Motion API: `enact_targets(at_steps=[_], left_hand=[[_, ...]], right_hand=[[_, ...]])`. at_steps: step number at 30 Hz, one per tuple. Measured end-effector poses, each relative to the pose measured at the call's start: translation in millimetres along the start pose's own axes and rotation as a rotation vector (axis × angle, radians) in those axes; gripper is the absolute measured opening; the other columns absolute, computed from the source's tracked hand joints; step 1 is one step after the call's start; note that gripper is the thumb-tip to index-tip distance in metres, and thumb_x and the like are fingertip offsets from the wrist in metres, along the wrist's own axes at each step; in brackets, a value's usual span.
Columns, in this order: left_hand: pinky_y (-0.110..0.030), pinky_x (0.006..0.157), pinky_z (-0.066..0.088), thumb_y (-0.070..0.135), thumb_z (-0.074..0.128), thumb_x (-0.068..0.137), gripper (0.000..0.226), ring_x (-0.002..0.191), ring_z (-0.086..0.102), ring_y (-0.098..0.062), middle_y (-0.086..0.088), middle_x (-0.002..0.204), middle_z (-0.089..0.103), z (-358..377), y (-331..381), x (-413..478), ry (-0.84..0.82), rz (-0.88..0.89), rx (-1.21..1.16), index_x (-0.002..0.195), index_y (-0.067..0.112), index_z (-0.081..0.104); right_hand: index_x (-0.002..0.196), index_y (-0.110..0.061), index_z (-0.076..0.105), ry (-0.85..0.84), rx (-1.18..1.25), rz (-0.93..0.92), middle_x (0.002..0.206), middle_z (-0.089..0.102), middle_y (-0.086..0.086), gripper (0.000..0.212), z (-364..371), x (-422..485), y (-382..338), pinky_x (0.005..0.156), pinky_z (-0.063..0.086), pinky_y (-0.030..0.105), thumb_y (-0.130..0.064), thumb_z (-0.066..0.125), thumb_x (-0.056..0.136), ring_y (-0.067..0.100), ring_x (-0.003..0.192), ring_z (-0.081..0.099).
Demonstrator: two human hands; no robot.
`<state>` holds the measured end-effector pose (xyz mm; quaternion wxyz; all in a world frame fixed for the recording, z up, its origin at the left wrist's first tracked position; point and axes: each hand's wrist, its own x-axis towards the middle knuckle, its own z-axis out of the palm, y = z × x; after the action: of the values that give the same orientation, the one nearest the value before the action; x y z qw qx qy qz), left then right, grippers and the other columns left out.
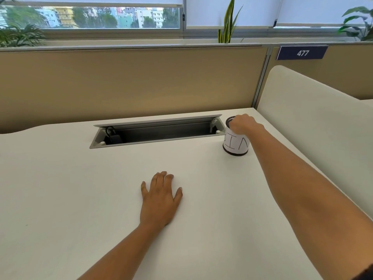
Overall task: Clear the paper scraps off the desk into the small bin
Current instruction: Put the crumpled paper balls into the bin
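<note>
The left hand (159, 201) lies flat on the smooth, off-white desk (60, 188), fingers straight and slightly spread, gripping nothing. The right hand (241, 124) is bunched over the mouth of the small bin (235, 145), fingers curled down at its rim; I cannot tell whether they pinch anything. The bin is a dark mesh cylinder wrapped in white paper with hand-drawn letters. It stands upright at the desk's far right, just beside the end of the open metal cable trough (157, 132).
</note>
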<state>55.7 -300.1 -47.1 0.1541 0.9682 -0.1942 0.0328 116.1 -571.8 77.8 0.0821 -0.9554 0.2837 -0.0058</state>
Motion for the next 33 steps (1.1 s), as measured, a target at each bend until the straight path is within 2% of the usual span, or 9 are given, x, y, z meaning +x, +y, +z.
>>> enact_targets(at_steps=[3, 5, 8, 12, 15, 22, 28, 31, 33], left_hand=[[-0.046, 0.117, 0.01, 0.045, 0.028, 0.095, 0.047, 0.141, 0.017, -0.011, 0.006, 0.149, 0.026, 1, 0, 0, 0.001, 0.0, 0.011, 0.137, 0.024, 0.027], [-0.046, 0.117, 0.01, 0.045, 0.028, 0.095, 0.046, 0.141, 0.017, -0.011, 0.006, 0.149, 0.026, 1, 0, 0, -0.001, 0.001, 0.006, 0.136, 0.024, 0.028], [-0.046, 0.117, 0.01, 0.045, 0.028, 0.095, 0.046, 0.142, 0.017, -0.011, 0.006, 0.149, 0.026, 0, 0, 0, -0.001, -0.001, -0.002, 0.136, 0.024, 0.028], [-0.047, 0.117, 0.01, 0.045, 0.029, 0.095, 0.047, 0.141, 0.017, -0.011, 0.006, 0.149, 0.026, 0, 0, -1, 0.001, 0.004, -0.003, 0.137, 0.024, 0.028], [-0.047, 0.117, 0.009, 0.045, 0.028, 0.095, 0.047, 0.142, 0.017, -0.012, 0.005, 0.149, 0.026, 1, 0, 0, -0.001, 0.001, -0.006, 0.137, 0.024, 0.028], [-0.046, 0.117, 0.009, 0.045, 0.028, 0.095, 0.047, 0.142, 0.016, -0.011, 0.005, 0.15, 0.025, 1, 0, 0, 0.002, 0.0, -0.001, 0.137, 0.024, 0.028], [-0.047, 0.117, 0.008, 0.044, 0.029, 0.095, 0.047, 0.142, 0.016, -0.012, 0.004, 0.15, 0.026, 0, 0, 0, -0.002, 0.004, -0.029, 0.137, 0.023, 0.029], [-0.047, 0.118, 0.007, 0.044, 0.03, 0.095, 0.047, 0.142, 0.016, -0.013, 0.004, 0.15, 0.026, 0, 0, 0, -0.003, 0.0, -0.037, 0.137, 0.023, 0.029], [-0.048, 0.118, 0.006, 0.044, 0.03, 0.095, 0.048, 0.143, 0.015, -0.014, 0.003, 0.151, 0.024, -1, 0, 0, -0.014, 0.0, -0.04, 0.138, 0.023, 0.029]], right_hand=[[0.114, 0.003, 0.056, 0.02, 0.002, -0.034, 0.118, 0.056, 0.021, 0.034, 5, -2, -1, 0.093, 0.042, 0.035, -0.012, 0.034, 0.095, 0.036, 0.112, 0.052], [0.098, 0.0, 0.06, 0.035, 0.046, -0.049, 0.1, 0.056, 0.018, 0.041, 7, -3, -2, 0.084, 0.042, 0.035, -0.027, 0.028, 0.096, 0.035, 0.1, 0.052], [0.063, -0.004, 0.05, 0.088, 0.02, -0.11, 0.07, 0.051, 0.011, 0.057, 15, -3, -5, 0.059, 0.034, 0.027, -0.043, 0.025, 0.095, 0.029, 0.077, 0.048], [0.047, -0.012, 0.032, 0.251, 0.02, -0.165, 0.05, 0.036, 0.003, 0.06, 26, -7, -3, 0.045, 0.021, 0.023, -0.047, 0.03, 0.096, 0.026, 0.064, 0.045], [0.049, -0.01, 0.03, 0.347, 0.034, -0.164, 0.051, 0.034, 0.003, 0.058, 28, -11, -3, 0.047, 0.022, 0.024, -0.042, 0.034, 0.097, 0.026, 0.064, 0.044], [0.066, -0.006, 0.054, 0.506, 0.077, -0.137, 0.068, 0.055, 0.013, 0.034, 29, -26, -2, 0.062, 0.038, 0.031, -0.022, 0.041, 0.094, 0.027, 0.064, 0.047], [0.068, -0.008, 0.07, 0.867, 0.087, -0.373, 0.065, 0.07, 0.008, 0.004, 60, -77, -8, 0.062, 0.051, 0.033, -0.011, 0.072, 0.07, 0.028, 0.063, 0.065], [0.07, -0.008, 0.07, 0.719, 0.167, -0.465, 0.07, 0.072, 0.006, 0.005, 90, -99, -12, 0.066, 0.05, 0.035, -0.009, 0.074, 0.068, 0.026, 0.069, 0.067], [0.088, -0.009, 0.07, 0.472, 0.228, -0.416, 0.096, 0.072, 0.003, 0.012, 110, -111, -14, 0.081, 0.045, 0.037, -0.014, 0.064, 0.08, 0.026, 0.095, 0.064]])
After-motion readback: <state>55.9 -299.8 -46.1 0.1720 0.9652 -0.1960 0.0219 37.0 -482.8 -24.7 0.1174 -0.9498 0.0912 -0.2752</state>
